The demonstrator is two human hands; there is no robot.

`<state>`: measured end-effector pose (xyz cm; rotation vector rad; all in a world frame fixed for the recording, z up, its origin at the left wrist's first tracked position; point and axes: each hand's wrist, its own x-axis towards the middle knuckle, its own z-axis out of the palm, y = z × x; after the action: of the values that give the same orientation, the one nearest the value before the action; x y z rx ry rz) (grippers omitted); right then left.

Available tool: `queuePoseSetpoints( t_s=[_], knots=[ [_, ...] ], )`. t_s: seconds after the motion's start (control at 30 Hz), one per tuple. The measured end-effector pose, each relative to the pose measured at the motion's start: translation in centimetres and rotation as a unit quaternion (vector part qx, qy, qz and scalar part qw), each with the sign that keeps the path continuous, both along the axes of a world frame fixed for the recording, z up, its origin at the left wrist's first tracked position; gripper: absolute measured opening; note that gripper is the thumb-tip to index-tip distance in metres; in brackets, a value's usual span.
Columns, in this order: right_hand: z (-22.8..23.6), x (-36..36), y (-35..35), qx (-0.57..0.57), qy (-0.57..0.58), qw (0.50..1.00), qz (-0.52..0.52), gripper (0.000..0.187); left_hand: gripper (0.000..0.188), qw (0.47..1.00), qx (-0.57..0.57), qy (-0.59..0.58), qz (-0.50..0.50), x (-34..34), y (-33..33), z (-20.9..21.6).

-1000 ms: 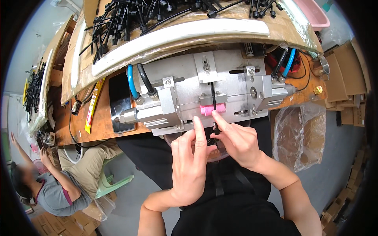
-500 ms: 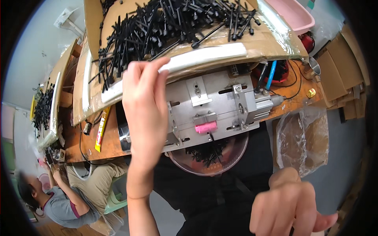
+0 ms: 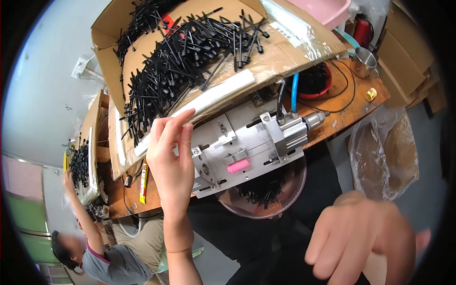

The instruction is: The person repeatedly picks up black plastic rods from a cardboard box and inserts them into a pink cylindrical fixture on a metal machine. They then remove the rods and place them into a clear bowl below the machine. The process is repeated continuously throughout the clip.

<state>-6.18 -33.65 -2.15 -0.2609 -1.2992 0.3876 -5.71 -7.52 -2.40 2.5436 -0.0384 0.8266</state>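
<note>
My left hand [image 3: 171, 159] is raised in front of the cardboard tray's near edge, above the left end of a metal clamping fixture [image 3: 254, 116]. Its fingers are bent, with a gap between forefinger and thumb, and nothing shows in them. Low on the right, my right hand [image 3: 358, 237] is blurred, back upward, fingers bent down and thumb out to the side. Its fingertips are hidden. A pink block [image 3: 238, 165] sits at the front of the fixture. Many black rod-like parts with thicker ends [image 3: 178, 61] lie heaped in the cardboard tray [image 3: 289, 59].
Below the fixture, a clear bowl [image 3: 297, 192] holds more black parts. A red bowl [image 3: 327, 85], metal cup [image 3: 365, 61] and cables share the wooden table [image 3: 339, 107]. A plastic-lined box [image 3: 387, 152] stands right. A co-worker [image 3: 116, 251] sits left, reaching to another tray.
The view has turned, so the table now tilts up to the right. My left hand stays raised, its thumb and forefinger slightly apart. The co-worker's hand has reached up to their tray.
</note>
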Motion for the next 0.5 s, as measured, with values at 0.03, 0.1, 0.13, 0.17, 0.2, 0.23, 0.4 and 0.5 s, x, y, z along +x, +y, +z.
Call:
queuePoseSetpoints(
  t_s=[0.03,0.1,0.13,0.17,0.2,0.23,0.4,0.5],
  knots=[
    [0.1,-0.2,-0.1,0.006,-0.001,1.0,-0.009,0.046,0.02,1.0,0.004,0.006,0.001,-0.1,-0.4,0.0],
    [0.8,-0.1,-0.5,0.018,-0.005,0.999,-0.03,0.041,0.02,1.0,0.013,0.011,0.01,-0.6,-1.1,0.5],
    [1.1,-0.2,-0.8,0.023,-0.005,0.999,-0.041,0.039,0.021,1.0,0.004,0.022,0.01,-0.9,-1.3,0.5],
    [1.6,-0.3,-1.1,0.027,-0.011,0.998,-0.055,0.037,0.021,1.0,0.006,0.027,0.008,-0.9,-1.5,0.7],
    [2.0,-0.2,-1.4,0.032,-0.014,0.997,-0.07,0.035,0.021,0.999,0.008,0.031,0.005,-0.9,-1.7,0.8],
    [2.6,-0.2,-1.7,0.037,-0.019,0.995,-0.087,0.032,0.021,0.999,0.009,0.036,0.002,-1.0,-2.0,1.0],
    [4.1,0.3,-1.3,0.062,-0.046,0.973,-0.216,0.024,0.024,0.999,-0.006,0.053,0.011,-2.3,-1.6,-0.6],
    [5.5,-2.0,-5.6,-0.023,-0.119,0.933,-0.338,0.019,0.024,0.999,-0.008,0.049,0.003,-2.7,-1.7,-0.9]
  ],
)
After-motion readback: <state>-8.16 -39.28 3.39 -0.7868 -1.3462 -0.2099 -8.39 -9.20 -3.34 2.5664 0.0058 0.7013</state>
